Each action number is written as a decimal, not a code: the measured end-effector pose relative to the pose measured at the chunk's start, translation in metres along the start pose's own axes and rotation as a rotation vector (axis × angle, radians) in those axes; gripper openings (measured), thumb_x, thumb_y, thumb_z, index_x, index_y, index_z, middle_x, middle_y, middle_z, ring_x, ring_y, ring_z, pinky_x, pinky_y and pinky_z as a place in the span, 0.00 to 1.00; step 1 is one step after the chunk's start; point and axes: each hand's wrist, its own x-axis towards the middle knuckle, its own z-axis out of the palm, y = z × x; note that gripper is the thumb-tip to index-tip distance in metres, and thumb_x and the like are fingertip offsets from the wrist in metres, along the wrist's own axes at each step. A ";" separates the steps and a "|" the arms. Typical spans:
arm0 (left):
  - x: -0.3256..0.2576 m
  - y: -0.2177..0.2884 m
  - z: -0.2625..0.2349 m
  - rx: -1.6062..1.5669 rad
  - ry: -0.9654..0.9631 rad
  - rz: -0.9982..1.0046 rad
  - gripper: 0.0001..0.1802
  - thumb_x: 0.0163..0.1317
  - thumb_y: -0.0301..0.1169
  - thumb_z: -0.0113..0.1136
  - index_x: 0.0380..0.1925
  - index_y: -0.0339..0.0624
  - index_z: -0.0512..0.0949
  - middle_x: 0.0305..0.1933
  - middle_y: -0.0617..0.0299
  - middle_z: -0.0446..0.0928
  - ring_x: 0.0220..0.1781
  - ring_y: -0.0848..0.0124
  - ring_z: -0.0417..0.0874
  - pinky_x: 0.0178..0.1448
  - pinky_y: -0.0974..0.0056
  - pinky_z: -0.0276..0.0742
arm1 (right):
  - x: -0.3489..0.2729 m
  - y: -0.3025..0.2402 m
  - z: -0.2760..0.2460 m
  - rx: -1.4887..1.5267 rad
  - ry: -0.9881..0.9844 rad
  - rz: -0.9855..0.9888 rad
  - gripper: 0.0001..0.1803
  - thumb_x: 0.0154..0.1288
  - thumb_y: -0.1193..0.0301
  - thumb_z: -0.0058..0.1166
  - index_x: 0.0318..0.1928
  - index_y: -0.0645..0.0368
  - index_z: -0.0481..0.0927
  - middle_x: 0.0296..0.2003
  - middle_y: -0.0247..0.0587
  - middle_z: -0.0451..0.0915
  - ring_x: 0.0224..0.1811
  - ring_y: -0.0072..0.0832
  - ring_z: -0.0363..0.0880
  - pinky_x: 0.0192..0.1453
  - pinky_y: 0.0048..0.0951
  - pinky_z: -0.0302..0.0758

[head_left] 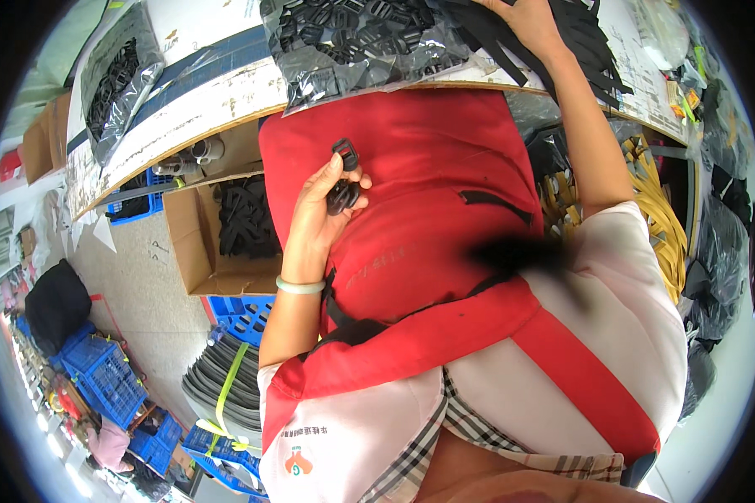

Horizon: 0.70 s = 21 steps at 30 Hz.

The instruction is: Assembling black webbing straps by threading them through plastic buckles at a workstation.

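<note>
Over the red apron point(411, 159), my left hand point(315, 201) is closed around a few small black plastic buckles point(342, 196). One slotted buckle point(345, 154) stands out between thumb and forefinger. My right hand point(524, 21) reaches across the table to a pile of black webbing straps point(591, 50) at the far right; its fingers are partly cut off by the upper edge. Left of that hand, a clear plastic bag point(310, 88) lies open, full of black buckles point(377, 38).
Another clear bag of black parts point(113, 88) lies on the worn white table point(201, 109) at left. Below the table edge, a cardboard box point(189, 243) holds black pieces point(245, 218). Yellow straps point(658, 218) hang at right. Blue crates point(105, 377) and a strap coil point(218, 377) stand lower left.
</note>
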 end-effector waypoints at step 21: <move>0.004 -0.001 0.008 0.164 0.092 0.074 0.12 0.66 0.37 0.59 0.31 0.39 0.76 0.28 0.61 0.75 0.28 0.72 0.76 0.23 0.71 0.73 | 0.003 0.000 0.016 -0.112 0.052 -0.005 0.18 0.56 0.67 0.64 0.45 0.64 0.81 0.43 0.49 0.80 0.46 0.43 0.80 0.52 0.34 0.74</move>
